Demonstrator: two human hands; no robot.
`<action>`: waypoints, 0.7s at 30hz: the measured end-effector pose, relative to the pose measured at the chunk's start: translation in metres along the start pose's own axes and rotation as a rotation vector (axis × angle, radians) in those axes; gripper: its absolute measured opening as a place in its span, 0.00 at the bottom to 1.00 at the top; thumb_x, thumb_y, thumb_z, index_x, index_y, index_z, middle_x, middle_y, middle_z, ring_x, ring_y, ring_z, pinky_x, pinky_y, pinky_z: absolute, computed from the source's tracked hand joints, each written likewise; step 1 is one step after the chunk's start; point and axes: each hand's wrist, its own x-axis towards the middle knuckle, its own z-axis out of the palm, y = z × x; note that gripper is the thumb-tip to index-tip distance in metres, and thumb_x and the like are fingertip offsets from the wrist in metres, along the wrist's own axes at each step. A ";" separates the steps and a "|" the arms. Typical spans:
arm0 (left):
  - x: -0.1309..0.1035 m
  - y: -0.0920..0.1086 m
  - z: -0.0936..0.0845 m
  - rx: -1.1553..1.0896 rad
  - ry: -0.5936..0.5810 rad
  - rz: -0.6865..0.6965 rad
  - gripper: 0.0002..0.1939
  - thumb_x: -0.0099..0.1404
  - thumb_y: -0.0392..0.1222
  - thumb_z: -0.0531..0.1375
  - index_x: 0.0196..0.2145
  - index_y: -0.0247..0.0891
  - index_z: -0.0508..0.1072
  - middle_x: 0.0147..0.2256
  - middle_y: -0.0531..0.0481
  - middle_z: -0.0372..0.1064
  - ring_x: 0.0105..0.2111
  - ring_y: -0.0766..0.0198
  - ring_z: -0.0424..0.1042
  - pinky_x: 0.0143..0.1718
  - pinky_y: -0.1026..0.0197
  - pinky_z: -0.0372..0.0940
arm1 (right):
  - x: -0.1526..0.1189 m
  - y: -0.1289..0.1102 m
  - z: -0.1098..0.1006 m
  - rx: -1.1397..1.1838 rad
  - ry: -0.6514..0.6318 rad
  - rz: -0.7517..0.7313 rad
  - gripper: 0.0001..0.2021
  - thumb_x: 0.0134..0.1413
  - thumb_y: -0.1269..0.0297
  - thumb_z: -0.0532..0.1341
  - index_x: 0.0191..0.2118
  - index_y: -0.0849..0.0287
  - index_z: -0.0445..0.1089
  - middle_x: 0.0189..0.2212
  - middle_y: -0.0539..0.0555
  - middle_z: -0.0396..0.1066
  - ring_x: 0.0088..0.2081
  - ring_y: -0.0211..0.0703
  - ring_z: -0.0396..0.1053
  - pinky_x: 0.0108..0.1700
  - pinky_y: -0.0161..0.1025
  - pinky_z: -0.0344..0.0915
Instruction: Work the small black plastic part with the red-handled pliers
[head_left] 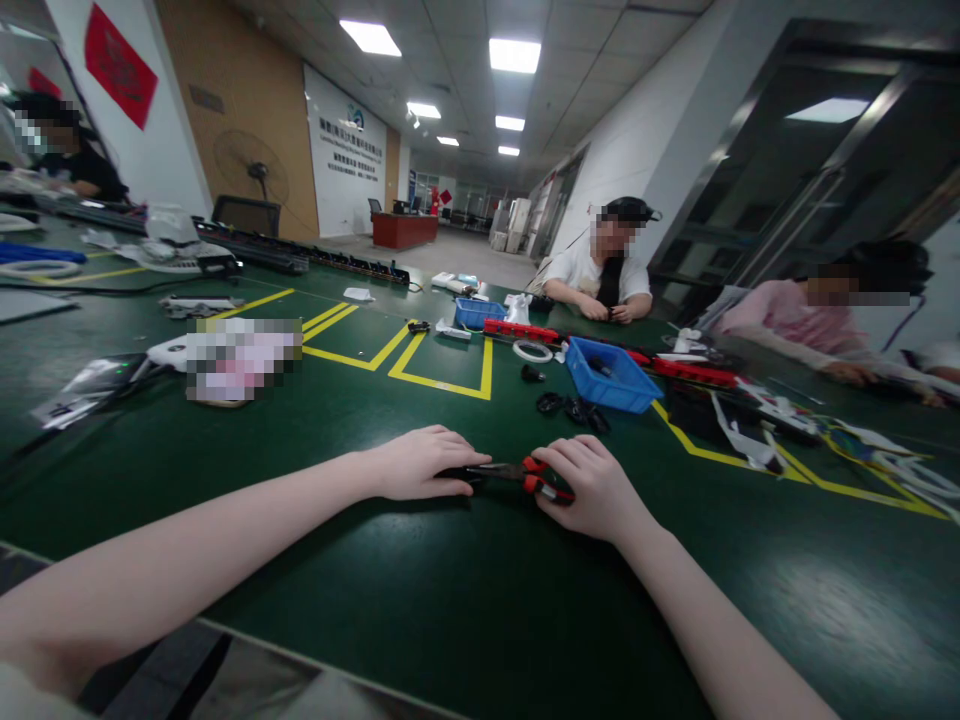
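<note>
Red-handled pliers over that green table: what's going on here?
A person's right hand holds red-handled pliers, their nose pointing toward the left hand, which pinches a small black piece. Whether the pliers grip that piece is too small to tell. Both hands are low over the green table. Farther back, black parts lie beside the nearer blue bin, and someone in a white top sits across the table.
</note>
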 end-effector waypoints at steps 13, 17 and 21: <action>-0.002 0.003 -0.006 -0.022 0.040 0.002 0.24 0.62 0.38 0.58 0.57 0.43 0.67 0.58 0.43 0.62 0.57 0.48 0.61 0.59 0.45 0.55 | 0.003 -0.006 -0.002 0.016 -0.088 0.022 0.16 0.48 0.64 0.61 0.44 0.60 0.69 0.38 0.58 0.73 0.37 0.46 0.69 0.41 0.43 0.64; -0.001 0.001 -0.005 -0.132 0.051 0.013 0.24 0.61 0.34 0.57 0.56 0.39 0.68 0.55 0.43 0.65 0.55 0.53 0.64 0.58 0.51 0.57 | 0.002 -0.006 -0.003 0.014 -0.071 0.031 0.17 0.47 0.64 0.62 0.46 0.60 0.69 0.40 0.58 0.73 0.38 0.47 0.69 0.40 0.43 0.65; -0.001 -0.002 -0.003 -0.188 0.071 0.000 0.21 0.59 0.31 0.57 0.50 0.39 0.71 0.53 0.45 0.68 0.59 0.52 0.61 0.61 0.49 0.54 | 0.002 -0.004 -0.001 -0.001 -0.024 0.025 0.18 0.48 0.64 0.62 0.47 0.58 0.69 0.42 0.57 0.73 0.40 0.48 0.69 0.44 0.46 0.64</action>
